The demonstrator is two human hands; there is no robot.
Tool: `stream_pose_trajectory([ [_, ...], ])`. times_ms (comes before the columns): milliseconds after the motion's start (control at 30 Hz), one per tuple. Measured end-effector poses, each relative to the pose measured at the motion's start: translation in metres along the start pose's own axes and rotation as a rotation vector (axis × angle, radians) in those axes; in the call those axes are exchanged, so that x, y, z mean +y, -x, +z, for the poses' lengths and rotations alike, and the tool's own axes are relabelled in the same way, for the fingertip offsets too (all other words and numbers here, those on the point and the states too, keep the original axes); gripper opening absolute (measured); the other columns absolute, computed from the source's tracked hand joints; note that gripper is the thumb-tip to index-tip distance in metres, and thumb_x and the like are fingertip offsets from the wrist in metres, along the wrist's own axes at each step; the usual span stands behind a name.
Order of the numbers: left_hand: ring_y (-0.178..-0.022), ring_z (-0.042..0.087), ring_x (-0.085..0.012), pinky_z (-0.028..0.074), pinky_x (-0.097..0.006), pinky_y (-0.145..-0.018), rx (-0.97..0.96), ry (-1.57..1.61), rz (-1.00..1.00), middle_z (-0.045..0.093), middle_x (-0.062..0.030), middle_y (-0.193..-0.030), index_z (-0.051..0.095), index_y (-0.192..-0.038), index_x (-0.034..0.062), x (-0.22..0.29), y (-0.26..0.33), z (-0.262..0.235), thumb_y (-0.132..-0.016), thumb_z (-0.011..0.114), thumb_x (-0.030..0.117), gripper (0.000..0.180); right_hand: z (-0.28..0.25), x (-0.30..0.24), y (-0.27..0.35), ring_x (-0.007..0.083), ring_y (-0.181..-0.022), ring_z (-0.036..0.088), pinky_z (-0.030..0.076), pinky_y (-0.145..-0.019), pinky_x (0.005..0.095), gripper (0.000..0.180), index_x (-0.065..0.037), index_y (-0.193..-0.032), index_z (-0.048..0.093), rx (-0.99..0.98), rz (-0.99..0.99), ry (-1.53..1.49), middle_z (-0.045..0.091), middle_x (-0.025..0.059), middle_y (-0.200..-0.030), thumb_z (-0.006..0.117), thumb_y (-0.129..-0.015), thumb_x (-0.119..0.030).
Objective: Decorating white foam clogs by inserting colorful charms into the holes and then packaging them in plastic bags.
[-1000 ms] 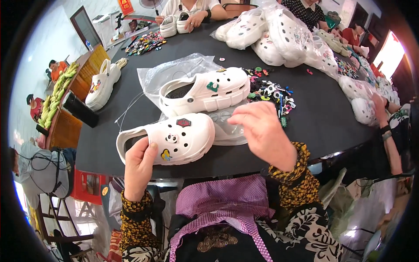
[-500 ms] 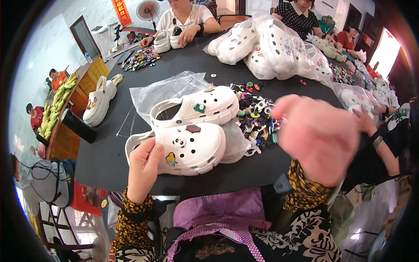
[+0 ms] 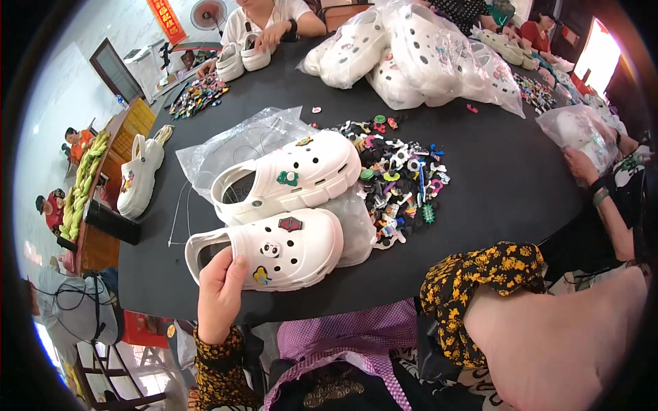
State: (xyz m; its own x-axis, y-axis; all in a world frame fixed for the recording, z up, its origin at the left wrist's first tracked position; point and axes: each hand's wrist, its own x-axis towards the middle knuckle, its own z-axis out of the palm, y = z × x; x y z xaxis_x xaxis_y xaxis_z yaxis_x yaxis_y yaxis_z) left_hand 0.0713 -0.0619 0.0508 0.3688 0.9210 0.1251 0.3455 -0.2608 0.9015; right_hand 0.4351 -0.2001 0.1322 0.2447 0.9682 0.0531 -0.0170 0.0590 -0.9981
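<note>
Gripping, left hand (image 3: 219, 294): grip closed on near clog (image 3: 310, 250), at its opening's rim.
Right hand (image 3: 555, 349): lower right, close up; cannot tell its grip.
Near clog: white, perforated; panda charm (image 3: 270, 249) between red and yellow-blue ones; inside worktop's (image 3: 500, 205) front edge.
Worktop: far clog (image 3: 312, 171) just behind; dark stretch right of charm pile (image 3: 404, 179).

1. Front clog (image 3: 298, 255) is lying centre-left on table (image 3: 493, 198), left hand (image 3: 221, 291) gripping its opening's near rim.
2. Rear clog (image 3: 308, 179) is sitting just behind it, on plastic bag (image 3: 205, 159).
3. Charm pile (image 3: 404, 181) is lying mid-frame, right of both clogs.
4. Bagged clogs (image 3: 421, 58) are heaping up at top centre-right.
5. Third clog (image 3: 139, 185) is resting at left, behind cylinder (image 3: 110, 220).
6. Right hand (image 3: 565, 335) is filling lower right.
</note>
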Motion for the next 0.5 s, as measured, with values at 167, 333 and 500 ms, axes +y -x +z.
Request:
stream_pose_trajectory([
  [167, -0.092, 0.058, -0.0092, 0.044, -0.024, -0.083, -0.043, 0.119, -0.061, 0.067, -0.0047, -0.102, 0.06, -0.119, -0.0069, -0.002, -0.006, -0.004, -0.099, 0.052, 0.016, 0.032, -0.041, -0.001, 0.001, 0.02, -0.099, 0.061, 0.047, -0.085, 0.0297, 0.024, -0.007, -0.108, 0.064, -0.017, 0.312, -0.042, 0.066, 0.0091, -0.105, 0.046, -0.094, -0.012],
  [333, -0.087, 0.057, -0.008, 0.046, -0.022, -0.079, -0.005, 0.16, -0.001, 0.067, -0.0035, -0.097, 0.06, -0.119, -0.0068, -0.005, -0.006, -0.001, -0.099, 0.054, 0.016, 0.031, -0.075, -0.013, -0.001, 0.02, -0.105, 0.061, 0.048, -0.087, 0.0294, 0.026, -0.008, -0.111, 0.063, 0.005, 0.585, -0.069, 0.065, 0.0102, -0.108, 0.043, -0.098, -0.015],
  [500, -0.091, 0.057, -0.0081, 0.043, -0.024, -0.083, 0.024, 0.168, -0.09, 0.067, -0.0032, -0.1, 0.061, -0.118, -0.0051, -0.006, 0.002, -0.003, -0.098, 0.052, 0.016, 0.03, -0.135, -0.008, 0.002, 0.0197, -0.111, 0.058, 0.048, -0.089, 0.03, 0.028, -0.007, -0.115, 0.061, -0.231, 0.497, 0.434, 0.062, 0.0107, -0.115, 0.044, -0.098, -0.021],
])
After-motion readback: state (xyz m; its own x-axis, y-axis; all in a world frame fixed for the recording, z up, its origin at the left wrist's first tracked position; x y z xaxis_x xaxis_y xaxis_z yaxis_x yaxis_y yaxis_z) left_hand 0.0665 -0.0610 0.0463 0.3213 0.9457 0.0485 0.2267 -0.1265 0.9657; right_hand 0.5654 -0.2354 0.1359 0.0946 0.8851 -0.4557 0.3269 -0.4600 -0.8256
